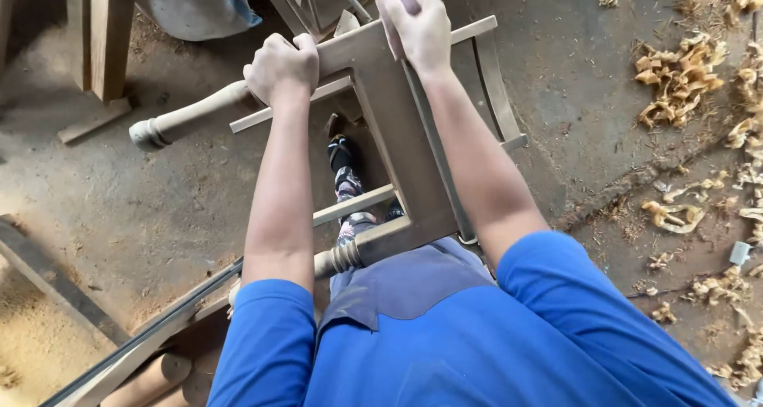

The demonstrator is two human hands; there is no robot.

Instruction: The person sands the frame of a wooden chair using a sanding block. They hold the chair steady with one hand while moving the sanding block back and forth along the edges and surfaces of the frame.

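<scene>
A bare wooden chair frame (401,129) lies tipped on its side in front of me, with its turned legs pointing left. My left hand (280,69) is closed around the top of one turned leg (187,117). My right hand (417,27) presses a small pale block, hard to tell what kind, onto the flat seat rail at the frame's far end. Both arms reach out from blue sleeves. One foot in a dark sandal (342,154) shows through the frame's opening.
Wood shavings (679,73) are scattered over the dusty floor at the right. A wooden post (99,33) stands at the upper left beside a grey bundle (195,5). Long wooden pieces and a dark strip (143,339) lie at the lower left.
</scene>
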